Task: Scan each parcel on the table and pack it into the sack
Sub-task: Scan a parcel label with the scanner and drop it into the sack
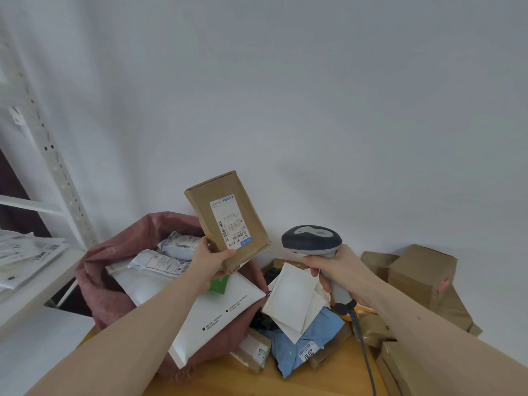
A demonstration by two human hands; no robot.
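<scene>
At the far left a white metal shelving unit (43, 207) carries a loose stack of white mailers (25, 258). Next to it the open dusty-pink fabric sack (114, 252) sits on the table, already holding several white and grey plastic mailers; one large white padded mailer (205, 307) juts out over its rim. Above the sack's mouth the left hand (210, 262) pinches the lower corner of a flat brown cardboard parcel (227, 217), tilted upright with its white shipping label facing the camera. To the right, the right hand (331, 270) is clenched round the handle of a grey corded handheld barcode scanner (313, 240), its head near the parcel. The corner pinch looks slim: the box could pivot or slip into the sack unscanned, and the tilted label might miss the beam. The wooden tabletop (285, 381) is crowded with white envelopes (294, 295), a light blue plastic mailer (303, 338) and brown cardboard boxes (420, 270) against a plain white wall (285, 81).
</scene>
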